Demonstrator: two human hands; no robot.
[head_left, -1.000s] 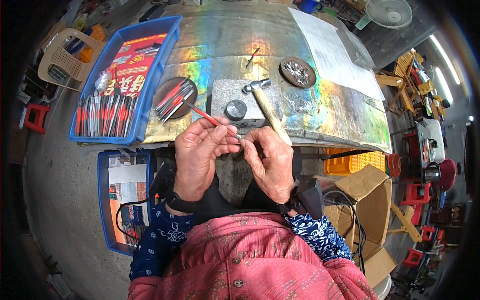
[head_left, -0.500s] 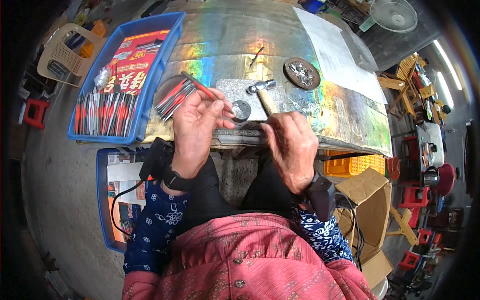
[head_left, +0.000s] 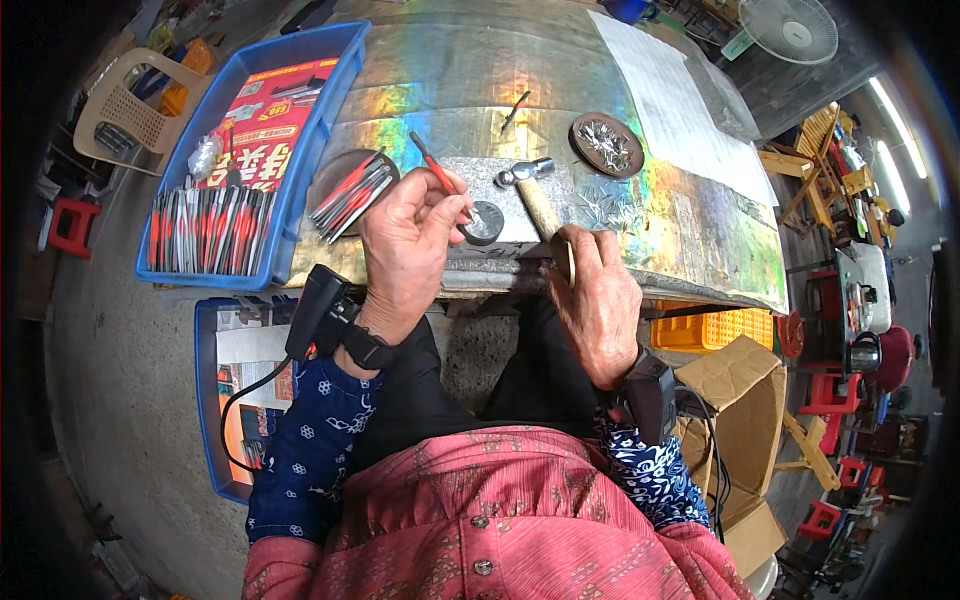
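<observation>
Between the thumb and fingers of my left hand [head_left: 405,245] is a slim red-and-black stick-like piece [head_left: 431,160], tilted up and away to the left; its exact kind I cannot make out. Its lower end is by a small dark round block [head_left: 484,222] with a pale top, at the near edge of a grey metal plate [head_left: 480,172]. My right hand [head_left: 598,290] is closed around the lower handle of a hammer [head_left: 538,205], whose head lies on the plate. To the left, a bundle of similar red, black and silver pieces [head_left: 350,198] rests on a dark round dish [head_left: 330,172].
A brown bowl of small metal pins [head_left: 606,145] stands behind the hammer, with loose pins [head_left: 610,207] nearby. One dark stick [head_left: 515,112] lies farther back. A blue tray [head_left: 280,265] with rows of the pieces is at left. A cardboard box [head_left: 745,400] stands right of my legs.
My left hand has shifted slightly right and turned the red-and-black piece more upright. My right hand has moved slightly right, its fingers now around the hammer handle.
</observation>
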